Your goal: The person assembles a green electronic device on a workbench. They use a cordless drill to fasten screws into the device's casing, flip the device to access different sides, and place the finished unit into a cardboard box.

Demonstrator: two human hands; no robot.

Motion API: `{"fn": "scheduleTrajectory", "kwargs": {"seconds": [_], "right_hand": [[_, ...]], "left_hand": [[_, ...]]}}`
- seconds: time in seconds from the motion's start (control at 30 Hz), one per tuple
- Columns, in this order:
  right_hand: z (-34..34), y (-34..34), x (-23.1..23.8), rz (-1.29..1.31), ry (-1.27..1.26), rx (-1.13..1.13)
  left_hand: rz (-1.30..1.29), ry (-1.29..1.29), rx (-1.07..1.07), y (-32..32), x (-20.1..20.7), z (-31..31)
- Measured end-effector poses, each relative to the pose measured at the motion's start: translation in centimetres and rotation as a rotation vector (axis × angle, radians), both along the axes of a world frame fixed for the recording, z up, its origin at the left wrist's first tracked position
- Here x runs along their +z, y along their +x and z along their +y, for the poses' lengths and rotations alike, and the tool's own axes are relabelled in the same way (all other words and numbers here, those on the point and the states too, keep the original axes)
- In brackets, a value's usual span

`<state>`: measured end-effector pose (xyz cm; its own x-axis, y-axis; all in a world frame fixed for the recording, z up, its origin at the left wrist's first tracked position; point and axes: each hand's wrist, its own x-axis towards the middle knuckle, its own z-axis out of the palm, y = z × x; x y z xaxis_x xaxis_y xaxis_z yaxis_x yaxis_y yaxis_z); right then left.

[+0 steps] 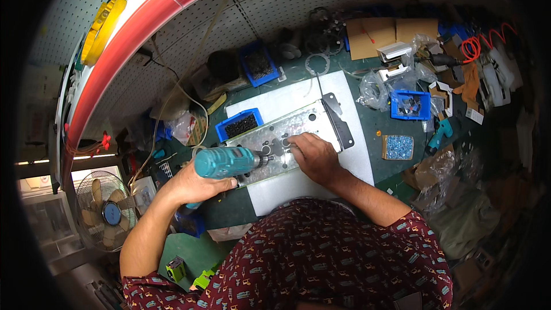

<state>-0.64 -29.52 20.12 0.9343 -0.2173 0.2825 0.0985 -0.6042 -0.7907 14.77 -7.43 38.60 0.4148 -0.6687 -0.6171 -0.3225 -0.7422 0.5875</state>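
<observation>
My left hand (198, 185) is wrapped round the grip of a teal cordless drill (222, 162). The drill points right, with its chuck over the left part of a shiny metal panel (298, 117); whether the bit touches it I cannot tell. My right hand (315, 158) rests on the panel with curled fingers, the tips beside small dark round features near the middle; anything pinched there is hidden. At the panel's right end sits a black bracket (340, 123). Beneath the panel lies a white sheet (357, 163). A blue bin (221, 133) of small black parts stands against the panel's far left edge.
Another blue bin (276, 74) stands at the back. To the right are a blue bin (410, 116) of small parts, a carton of blue pieces (398, 147), a second teal power tool (441, 136) and plastic bags (373, 89). A fan (109, 212) is at far left.
</observation>
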Motion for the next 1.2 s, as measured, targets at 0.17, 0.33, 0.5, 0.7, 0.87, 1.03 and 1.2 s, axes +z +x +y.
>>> {"fn": "scheduleTrajectory", "kwargs": {"seconds": [0.17,0.33,0.5,0.7,0.87,1.03,1.2], "right_hand": [[0.1,-0.1,0.3,0.028,0.003,0.011],[0.5,-1.0,0.2,0.045,0.033,0.010],[1.0,-1.7,0.0,0.035,0.042,0.006],[1.2,-1.2,0.5,0.212,0.060,-0.008],[1.4,-1.2,0.6,0.279,0.064,-0.031],[1.8,-1.1,0.0,0.271,0.075,-0.076],[2.0,-0.9,-0.2,0.269,0.034,-0.101]], "left_hand": [[-0.171,0.287,-0.158,0.5,1.2,-1.9],[-0.142,0.276,-0.169,0.0,1.2,-2.8],[-0.111,0.068,-0.115,-1.1,-0.3,-1.4],[-0.153,-0.147,0.196,-7.3,-1.6,7.3],[-0.649,-0.357,0.635,-16.6,-10.0,17.2],[-0.642,-0.259,0.702,-19.9,-23.8,24.0],[-0.490,0.084,0.448,-19.3,-32.7,25.4]]}}
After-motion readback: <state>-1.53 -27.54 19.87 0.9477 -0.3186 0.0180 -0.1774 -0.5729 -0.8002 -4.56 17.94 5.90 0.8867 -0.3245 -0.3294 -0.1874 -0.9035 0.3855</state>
